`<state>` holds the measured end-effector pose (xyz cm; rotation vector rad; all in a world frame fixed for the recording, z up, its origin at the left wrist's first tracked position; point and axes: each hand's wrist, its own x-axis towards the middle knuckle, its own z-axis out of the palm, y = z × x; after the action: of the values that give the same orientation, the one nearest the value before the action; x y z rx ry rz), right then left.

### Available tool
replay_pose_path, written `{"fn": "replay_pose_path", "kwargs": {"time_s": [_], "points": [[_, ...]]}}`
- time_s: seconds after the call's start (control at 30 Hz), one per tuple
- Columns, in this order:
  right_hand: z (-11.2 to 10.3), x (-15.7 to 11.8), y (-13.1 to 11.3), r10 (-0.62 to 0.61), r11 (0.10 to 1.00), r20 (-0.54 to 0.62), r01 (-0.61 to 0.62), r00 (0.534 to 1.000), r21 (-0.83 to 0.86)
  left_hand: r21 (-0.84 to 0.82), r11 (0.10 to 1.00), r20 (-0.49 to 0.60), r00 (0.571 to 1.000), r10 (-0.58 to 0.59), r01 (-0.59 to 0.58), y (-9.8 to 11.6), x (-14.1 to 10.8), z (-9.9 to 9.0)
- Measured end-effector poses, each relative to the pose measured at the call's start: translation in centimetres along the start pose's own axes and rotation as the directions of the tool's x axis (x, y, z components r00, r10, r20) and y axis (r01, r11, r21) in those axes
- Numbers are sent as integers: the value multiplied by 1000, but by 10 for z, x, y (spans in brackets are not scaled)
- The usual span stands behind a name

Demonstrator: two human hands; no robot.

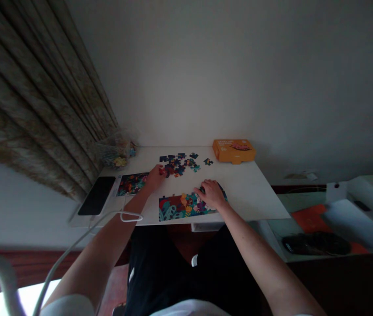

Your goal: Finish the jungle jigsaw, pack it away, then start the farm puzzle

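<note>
My left hand (155,178) reaches over the white table, its fingertips pinching a red jigsaw piece (162,171) at the edge of a loose scatter of colourful jigsaw pieces (178,164). My right hand (211,194) rests on a partly joined jigsaw section (182,207) with leaves and flowers, near its right end. A dark piece (202,190) shows under its fingertips, and I cannot tell whether it is held. A printed jigsaw picture sheet (132,184) lies left of the joined section.
The white table (239,193) carries an orange jigsaw box (234,150) at the back and a black tablet or phone (97,195) at the left. A clear plastic bag (114,150) sits at the back left by a curtain. A white cable (130,217) crosses my left forearm.
</note>
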<state>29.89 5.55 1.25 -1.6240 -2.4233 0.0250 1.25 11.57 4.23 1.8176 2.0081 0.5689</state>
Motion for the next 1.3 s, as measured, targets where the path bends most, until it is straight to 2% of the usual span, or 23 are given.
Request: {"fn": "replay_pose_path", "kwargs": {"time_s": [0.07, 0.1, 0.13, 0.17, 0.23, 0.27, 0.33, 0.47, 0.73, 0.8, 0.97, 1.0, 1.07, 1.1, 1.17, 1.23, 1.3], "points": [[2, 1, 1, 21, 1000, 12, -21, 1000, 1, 122, 988, -106, 989, 107, -94, 12, -23, 8], [2, 2, 1, 32, 999, 19, -32, 999, 1, 158, 970, -95, 975, 201, -185, 19, -38, 14], [2, 4, 2, 41, 999, 27, -41, 999, 2, 155, 937, -19, 948, 319, -312, 25, -56, 20], [2, 6, 2, 46, 999, 39, -46, 998, 3, 128, 894, 55, 903, 426, -430, 31, -73, 27], [-1, 11, 3, 49, 999, 79, -50, 996, 8, 61, 806, 155, 804, 575, -588, 40, -105, 40], [-4, 14, 3, 51, 999, 106, -52, 993, 8, 56, 786, 157, 783, 602, -616, 42, -118, 45], [-8, 21, 3, 57, 998, 166, -58, 984, 0, 67, 778, 149, 777, 612, -625, 43, -133, 52], [-16, 34, 5, 93, 996, 253, -93, 963, -13, 66, 788, 135, 788, 601, -612, 38, -136, 54], [-23, 56, 18, 241, 969, 205, -246, 949, -1, -5, 789, 158, 778, 608, -615, 37, -133, 50], [-25, 62, 20, 259, 965, 201, -264, 945, -1, -11, 812, 151, 801, 579, -584, 41, -131, 51], [-33, 74, 18, 269, 963, 183, -270, 946, -17, -14, 912, 84, 908, 410, -411, 65, -112, 57], [-36, 76, 16, 271, 962, 172, -272, 947, -19, -66, 928, 64, 927, 370, -366, 71, -105, 60], [-41, 78, 11, 274, 962, 144, -273, 951, -22, -283, 927, 57, 961, 271, -245, 83, -90, 66], [-44, 79, 8, 274, 962, 129, -274, 953, -21, -424, 892, 76, 975, 208, -158, 89, -82, 69], [-49, 80, 1, 272, 962, 108, -273, 956, -8, -672, 740, 157, 983, 98, 34, 98, -68, 77], [-51, 82, -5, 272, 961, 103, -275, 957, 15, -810, 560, 243, 969, 49, 175, 105, -56, 82], [-50, 84, -8, 276, 959, 106, -281, 955, 42, -871, 420, 288, 957, 21, 253, 109, -48, 83]]}}
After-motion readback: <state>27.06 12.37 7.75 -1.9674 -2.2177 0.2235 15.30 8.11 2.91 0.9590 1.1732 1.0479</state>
